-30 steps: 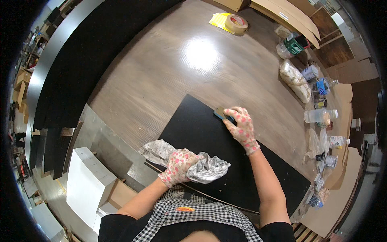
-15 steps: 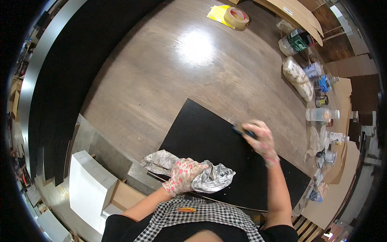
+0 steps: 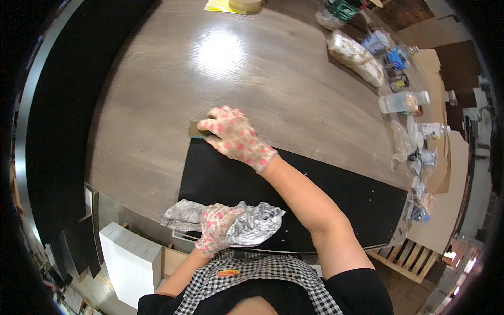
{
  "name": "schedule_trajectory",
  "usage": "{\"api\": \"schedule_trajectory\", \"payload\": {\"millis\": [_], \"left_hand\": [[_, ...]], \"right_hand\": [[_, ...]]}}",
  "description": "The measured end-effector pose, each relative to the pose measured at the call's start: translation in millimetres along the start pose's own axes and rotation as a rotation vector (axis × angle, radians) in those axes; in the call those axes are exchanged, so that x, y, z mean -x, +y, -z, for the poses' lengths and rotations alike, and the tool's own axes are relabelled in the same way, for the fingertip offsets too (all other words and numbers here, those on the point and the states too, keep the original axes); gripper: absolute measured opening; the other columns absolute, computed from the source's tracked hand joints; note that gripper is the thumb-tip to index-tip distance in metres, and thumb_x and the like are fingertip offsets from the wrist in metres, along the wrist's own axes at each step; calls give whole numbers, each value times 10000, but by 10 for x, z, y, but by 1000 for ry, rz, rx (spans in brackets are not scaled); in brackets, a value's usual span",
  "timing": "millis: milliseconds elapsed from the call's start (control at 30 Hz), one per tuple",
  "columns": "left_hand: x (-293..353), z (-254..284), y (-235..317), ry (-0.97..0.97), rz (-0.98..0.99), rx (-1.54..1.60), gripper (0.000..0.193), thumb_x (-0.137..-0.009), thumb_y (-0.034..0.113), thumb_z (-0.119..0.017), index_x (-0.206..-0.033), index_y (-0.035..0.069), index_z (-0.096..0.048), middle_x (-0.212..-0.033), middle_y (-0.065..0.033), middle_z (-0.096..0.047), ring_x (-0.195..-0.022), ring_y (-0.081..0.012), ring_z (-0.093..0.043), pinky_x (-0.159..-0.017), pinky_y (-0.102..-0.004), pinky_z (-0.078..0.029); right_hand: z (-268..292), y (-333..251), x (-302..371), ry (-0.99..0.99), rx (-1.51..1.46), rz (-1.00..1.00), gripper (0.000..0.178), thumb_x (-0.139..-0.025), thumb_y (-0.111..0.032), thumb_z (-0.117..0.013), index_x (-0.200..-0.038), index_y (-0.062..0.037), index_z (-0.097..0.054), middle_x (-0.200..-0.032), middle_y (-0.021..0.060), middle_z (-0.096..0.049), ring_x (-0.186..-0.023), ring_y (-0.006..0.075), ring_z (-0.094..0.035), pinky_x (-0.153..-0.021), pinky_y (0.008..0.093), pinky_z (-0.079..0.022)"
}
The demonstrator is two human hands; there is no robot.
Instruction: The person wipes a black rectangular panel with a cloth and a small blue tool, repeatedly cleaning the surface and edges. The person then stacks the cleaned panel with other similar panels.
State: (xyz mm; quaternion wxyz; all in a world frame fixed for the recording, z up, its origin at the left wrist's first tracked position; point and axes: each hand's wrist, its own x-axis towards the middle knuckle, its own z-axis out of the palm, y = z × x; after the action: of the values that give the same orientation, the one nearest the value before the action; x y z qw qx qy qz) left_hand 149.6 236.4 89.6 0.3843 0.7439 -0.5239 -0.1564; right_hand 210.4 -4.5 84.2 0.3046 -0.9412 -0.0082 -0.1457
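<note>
A black flat board (image 3: pixel 294 205) lies on the wood-grain table, near my body. My right hand (image 3: pixel 236 137), in a white glove with pink dots, is closed around a small flat brown block with a blue edge (image 3: pixel 196 130). That block is at the board's far left corner, along its edge. My left hand (image 3: pixel 216 226), gloved the same way, grips a crumpled, grey-stained rag (image 3: pixel 256 226) over the near left part of the board. The rag sticks out on both sides of the fist.
Bottles, including a clear one (image 3: pixel 401 102), and a wrapped white bundle (image 3: pixel 357 58) line the table's right side. A tape roll (image 3: pixel 245 5) lies at the far edge. Long black panels (image 3: pixel 68 105) stand left; a white stack (image 3: pixel 128 257) sits near left.
My right hand has swept left along the board's far edge with the block, reaching the far left corner. My left hand still holds the rag. The view has shifted and turned somewhat.
</note>
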Motion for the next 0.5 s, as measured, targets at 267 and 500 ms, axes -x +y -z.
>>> {"api": "schedule_trajectory", "payload": {"millis": [267, 500], "left_hand": [[-97, -108, 63, -6, -48, -46, 498, -680, 332, -794, -1104, 94, -687, -885, -70, -636, -804, -268, -598, -728, -430, -435], [-171, -335, 331, -81, -74, -53, 490, -652, 360, -827, -1032, 86, -682, -872, -95, -652, -803, -299, -611, -723, -451, -454]], "right_hand": [[1985, 359, 2329, -110, 128, -634, 399, -749, -85, -772, -1140, -96, -692, -1136, 115, -687, -1135, 319, -615, -980, 426, -492], [1432, 217, 2024, -32, 126, -244, 377, -794, -139, -770, -1164, -132, -697, -1126, 99, -682, -1084, 294, -626, -975, 418, -497]]}}
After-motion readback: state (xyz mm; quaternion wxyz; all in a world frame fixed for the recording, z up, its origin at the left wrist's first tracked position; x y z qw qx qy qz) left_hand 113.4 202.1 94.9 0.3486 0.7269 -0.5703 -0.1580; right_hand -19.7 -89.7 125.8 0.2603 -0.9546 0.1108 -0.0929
